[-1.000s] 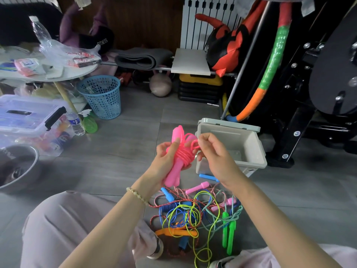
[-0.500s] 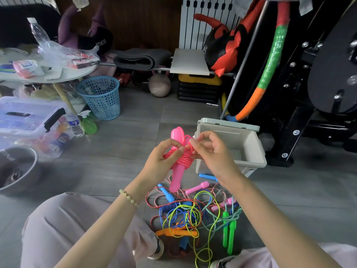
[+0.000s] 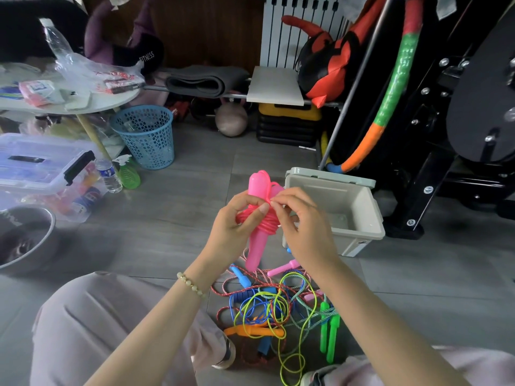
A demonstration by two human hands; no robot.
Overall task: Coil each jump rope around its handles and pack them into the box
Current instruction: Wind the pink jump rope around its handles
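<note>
Open grey box (image 3: 330, 177) at two o'clock. Tangled rope pile (image 3: 271, 305) at six. At centre, the left hand (image 3: 235, 228) grips the coiled pink jump rope (image 3: 255, 253); the right hand (image 3: 305, 228) seems to pinch its loose end. A slip could unwind the coils. Compared with a second ago, the right hand sits closer in.

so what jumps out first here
The bright pink plastic jump rope sits at centre, its cord coiled round the handles, gripped by the left hand while the right hand pinches the cord. Below it on the floor lies a tangle of coloured jump ropes, and right of the hands sits the open pale grey plastic box.
</note>
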